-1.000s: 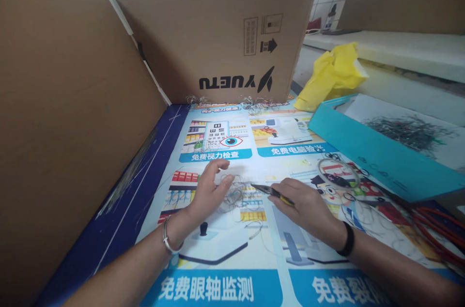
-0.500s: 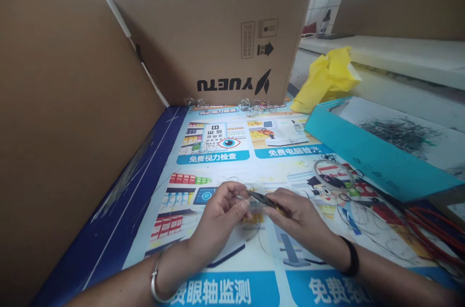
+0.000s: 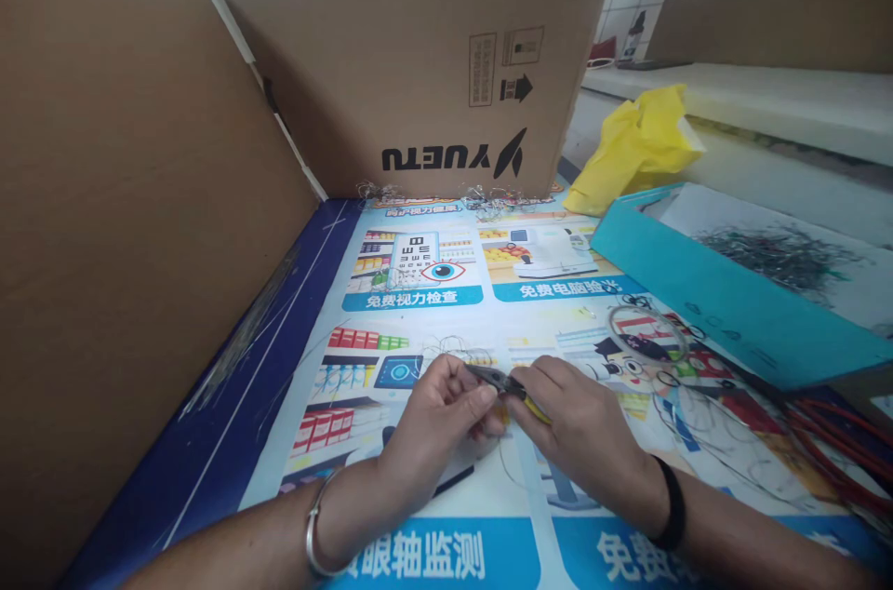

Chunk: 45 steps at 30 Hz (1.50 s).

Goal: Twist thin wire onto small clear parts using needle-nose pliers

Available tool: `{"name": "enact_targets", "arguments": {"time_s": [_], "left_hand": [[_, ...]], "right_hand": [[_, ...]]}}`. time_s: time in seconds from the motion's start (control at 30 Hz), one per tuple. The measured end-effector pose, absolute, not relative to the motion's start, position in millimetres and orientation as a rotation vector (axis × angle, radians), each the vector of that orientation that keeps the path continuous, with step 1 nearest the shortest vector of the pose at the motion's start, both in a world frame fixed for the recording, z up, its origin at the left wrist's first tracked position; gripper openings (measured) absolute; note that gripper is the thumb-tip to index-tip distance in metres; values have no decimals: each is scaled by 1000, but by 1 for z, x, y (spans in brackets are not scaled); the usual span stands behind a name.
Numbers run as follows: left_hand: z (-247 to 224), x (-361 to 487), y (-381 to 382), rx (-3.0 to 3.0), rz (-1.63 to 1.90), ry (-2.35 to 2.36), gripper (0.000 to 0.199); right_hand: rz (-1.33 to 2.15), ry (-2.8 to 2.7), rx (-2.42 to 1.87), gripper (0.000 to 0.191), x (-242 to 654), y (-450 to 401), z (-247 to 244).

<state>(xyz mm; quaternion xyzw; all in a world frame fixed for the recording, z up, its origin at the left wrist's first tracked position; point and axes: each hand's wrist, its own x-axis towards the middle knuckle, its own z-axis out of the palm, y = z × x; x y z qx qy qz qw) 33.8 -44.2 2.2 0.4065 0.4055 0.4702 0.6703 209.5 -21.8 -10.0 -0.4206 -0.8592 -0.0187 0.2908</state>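
Observation:
My right hand (image 3: 576, 413) is wrapped round pliers (image 3: 497, 379) with a yellow handle, their dark jaws pointing left to the fingertips of my left hand. My left hand (image 3: 446, 413) is closed, thumb against fingers, right at the jaws. Thin wire (image 3: 513, 469) hangs in a loop below the hands. Whether the left fingers pinch that wire is too small to make out. More thin wire (image 3: 457, 345) curls just behind the left hand. Both hands are above the printed sheet (image 3: 488, 320).
Cardboard panels (image 3: 405, 60) stand at the back and left. A blue box (image 3: 712, 306) at right holds a heap of short wires (image 3: 781, 260); a yellow bag (image 3: 632, 148) lies behind it. Coiled wire (image 3: 648, 334), red cords (image 3: 837, 450) and wire strands (image 3: 241, 343) lie around.
My left hand has turned slightly, with its lower fingers showing more beneath the thumb. The pliers have shifted a little left at the jaws, and more yellow handle shows. The view has moved slightly.

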Motion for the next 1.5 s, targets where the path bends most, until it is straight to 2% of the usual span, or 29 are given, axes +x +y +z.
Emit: {"name": "enact_targets", "arguments": {"time_s": [0.13,0.47,0.67,0.9,1.07,1.2,1.33,1.5], "left_hand": [[5,33,-46,963,1077,934,14],[4,19,-38,1192,1217,1160,21],[12,3,-27,1594,1212,1308,24],[19,2,-24,2061,1091,1314,17],[17,4,-26,2095,1119,1267,16],[18,8,-27,1900,1151,1240,16],[19,11,-28,1609,1246,1159,15],[20,12,-30,1528,1304,1210,12]], "right_hand": [[10,-2265,-1159,16,210,-20,-13],[206,-2245,-1078,14,216,-20,-9],[165,-2362,-998,14,221,-15,-9],[396,-2321,-1097,15,226,-11,-6],[292,-2402,-1077,16,223,-14,-8],[280,-2447,-1091,17,220,-17,-8],[634,-2438,-1145,18,217,-20,-1],[1168,-2227,-1211,31,215,-23,9]]}}
